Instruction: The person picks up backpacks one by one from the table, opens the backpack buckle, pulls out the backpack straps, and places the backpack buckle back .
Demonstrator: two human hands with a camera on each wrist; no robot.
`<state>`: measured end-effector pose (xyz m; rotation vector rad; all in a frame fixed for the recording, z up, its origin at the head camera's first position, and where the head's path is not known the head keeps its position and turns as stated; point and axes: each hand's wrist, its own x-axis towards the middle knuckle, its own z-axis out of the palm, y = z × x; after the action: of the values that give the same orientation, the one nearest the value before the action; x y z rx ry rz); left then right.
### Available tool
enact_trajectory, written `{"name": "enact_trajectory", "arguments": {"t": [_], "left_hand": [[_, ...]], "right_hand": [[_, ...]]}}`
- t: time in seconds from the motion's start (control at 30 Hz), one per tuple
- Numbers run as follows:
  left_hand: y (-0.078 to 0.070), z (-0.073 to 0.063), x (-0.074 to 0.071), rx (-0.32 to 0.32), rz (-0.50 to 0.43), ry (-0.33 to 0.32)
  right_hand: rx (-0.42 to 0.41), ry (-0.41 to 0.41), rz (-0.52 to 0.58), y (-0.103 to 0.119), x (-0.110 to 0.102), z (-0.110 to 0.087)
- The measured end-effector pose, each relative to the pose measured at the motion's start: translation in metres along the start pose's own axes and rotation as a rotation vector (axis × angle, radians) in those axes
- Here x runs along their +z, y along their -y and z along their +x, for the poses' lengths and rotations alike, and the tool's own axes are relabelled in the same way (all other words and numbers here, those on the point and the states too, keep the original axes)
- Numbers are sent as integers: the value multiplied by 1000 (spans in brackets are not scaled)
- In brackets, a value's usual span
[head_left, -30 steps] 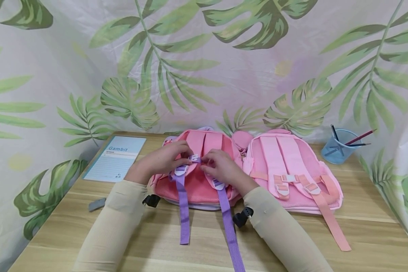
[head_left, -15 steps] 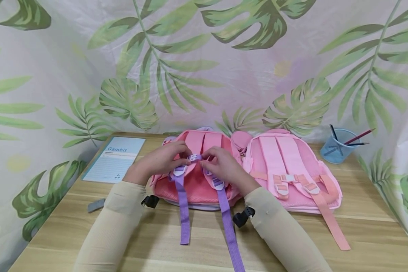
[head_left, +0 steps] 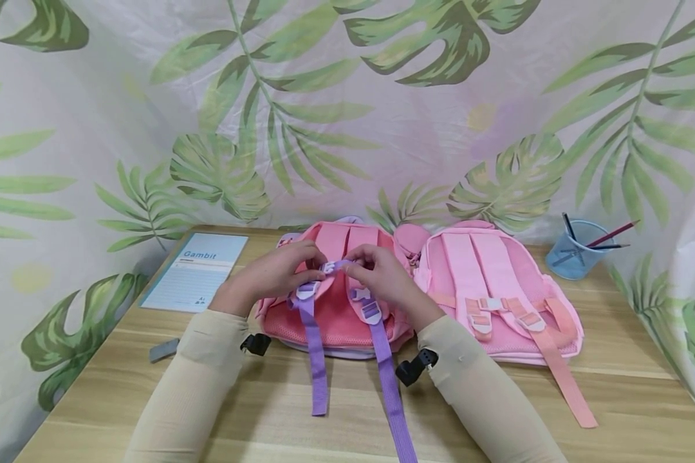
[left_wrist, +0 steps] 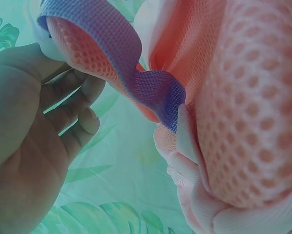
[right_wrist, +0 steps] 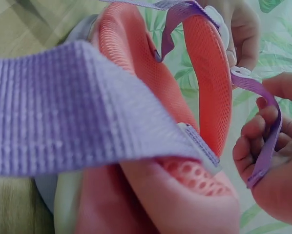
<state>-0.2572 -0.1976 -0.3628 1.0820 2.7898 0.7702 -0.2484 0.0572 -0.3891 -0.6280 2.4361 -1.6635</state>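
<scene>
A coral-red backpack (head_left: pixel 324 329) with purple webbing lies back side up on the table. My left hand (head_left: pixel 272 273) pinches a small white buckle (head_left: pixel 329 267) on its left shoulder strap. Out of that buckle runs a short purple strap (head_left: pixel 343 263), which the fingers of my right hand (head_left: pixel 382 275) pinch. The right wrist view shows the strap's loose end (right_wrist: pixel 269 151) lying along the right palm. Below my right hand, another white buckle piece (head_left: pixel 360 294) sits on the right shoulder strap. In the left wrist view, a purple webbing loop (left_wrist: pixel 99 29) partly hides the left fingertips.
A pink backpack (head_left: pixel 512 276) lies on the right, its chest buckle (head_left: pixel 491 304) joined. Beyond it stands a blue mesh pencil cup (head_left: pixel 576 254). At left lie a notebook (head_left: pixel 194 270) and a grey block (head_left: pixel 164 350). Two long purple strap tails (head_left: pixel 390 392) hang toward the table's front.
My right hand has drawn slightly right and up, so more purple strap shows between the hands. My left hand stays almost still. The left strap tail has swung slightly right.
</scene>
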Motion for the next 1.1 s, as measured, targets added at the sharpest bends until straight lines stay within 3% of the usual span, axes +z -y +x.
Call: {"name": "enact_trajectory", "arguments": {"t": [0.2,0.47,0.67,0.83,1.1], "left_hand": [[-1,-1,0,24,-3,-20],[-1,-1,2,30,-4,-31],[1,-2,3,43,-12,-60],[3,-2,6,43,-10,-73],[2,-2,6,65,-4,-86]], "right_hand": [[73,-26,-4,0,1,3],[175,-4,-9,1,3,6],[265,9,171,0,7,11],[286,19,260,0,10,14],[256,31,171,1,17,17]]}}
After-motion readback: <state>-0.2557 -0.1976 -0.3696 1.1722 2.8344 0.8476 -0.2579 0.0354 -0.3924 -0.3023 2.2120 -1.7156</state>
